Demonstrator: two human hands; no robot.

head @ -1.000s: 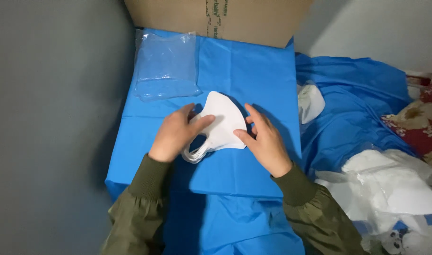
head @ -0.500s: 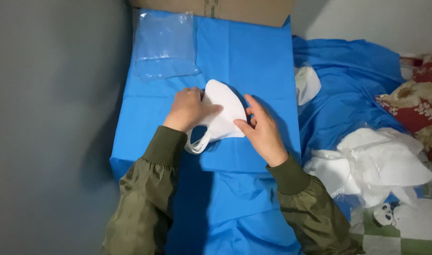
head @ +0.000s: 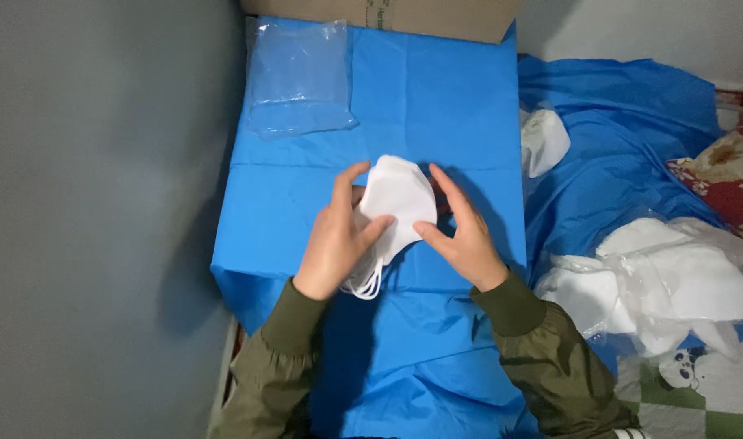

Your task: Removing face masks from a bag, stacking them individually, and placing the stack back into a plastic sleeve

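A white folded face mask (head: 397, 197) is held between both hands over a blue cloth-covered surface (head: 436, 106). My left hand (head: 336, 237) grips its left side, thumb across the front, and the white ear loops (head: 365, 283) hang below that hand. My right hand (head: 462, 232) pinches the mask's right edge with fingers and thumb. Both arms wear olive green sleeves.
A clear plastic bag (head: 300, 77) lies at the far left of the blue cloth. A cardboard box (head: 387, 15) stands behind it. To the right, a single white mask (head: 543, 140) lies on more blue cloth, and a pile of white masks in plastic (head: 672, 280) lies lower right. A grey wall is on the left.
The hands have lifted the mask off the cloth and turned it more upright. The left hand shifted from pressing on top to gripping its side. The camera view moved slightly.
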